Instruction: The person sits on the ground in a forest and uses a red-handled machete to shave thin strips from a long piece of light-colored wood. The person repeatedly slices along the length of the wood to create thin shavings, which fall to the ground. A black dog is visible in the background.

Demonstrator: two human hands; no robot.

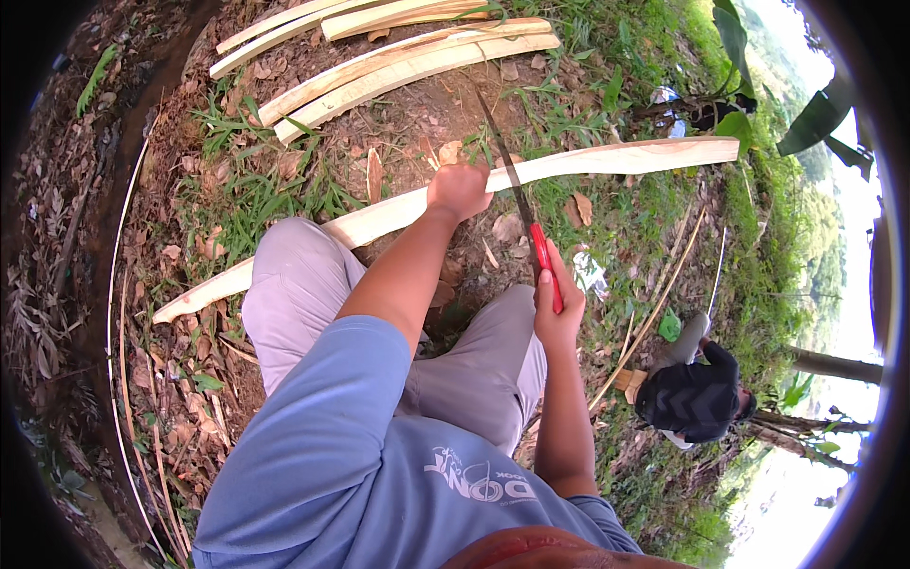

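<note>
A long pale strip of wood (616,159) lies slantwise in front of me, running past my left knee. My left hand (460,192) is closed over it near the middle. In my right hand (559,302) is a hand saw (539,245) with a red handle and a dark, narrow blade. The blade crosses the strip just right of my left hand, its tip pointing away from me. Whether its teeth have cut into the wood cannot be made out.
Several more pale wood strips (408,78) lie on the leaf-strewn ground beyond. Thin poles (654,308) lie at the right, near a crouching person in dark clothes (697,394). A long thin pale rod (116,332) curves along the left. Grass and banana-like leaves (817,119) border the right.
</note>
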